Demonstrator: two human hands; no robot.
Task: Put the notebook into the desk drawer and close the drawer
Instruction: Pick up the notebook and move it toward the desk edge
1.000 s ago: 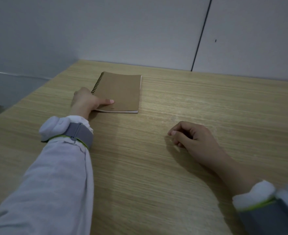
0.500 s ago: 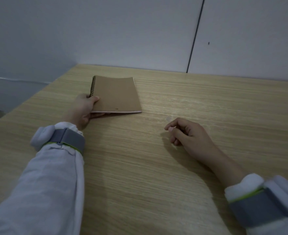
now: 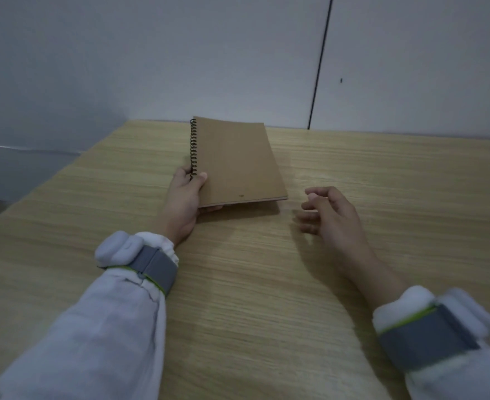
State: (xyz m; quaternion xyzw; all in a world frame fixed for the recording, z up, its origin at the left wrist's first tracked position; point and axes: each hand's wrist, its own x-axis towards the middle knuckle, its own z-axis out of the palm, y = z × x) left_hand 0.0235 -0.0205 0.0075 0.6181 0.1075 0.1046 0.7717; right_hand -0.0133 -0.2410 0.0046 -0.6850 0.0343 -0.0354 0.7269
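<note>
Notebook [image 3: 235, 163] gripped by left hand [image 3: 184, 197], fingers hidden beneath it.

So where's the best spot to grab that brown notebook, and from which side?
Grip the notebook at its near corner by the spiral binding, from the left, thumb on the cover and fingers beneath. The coil stiffens that edge, and the left hand holds it this way.
</note>
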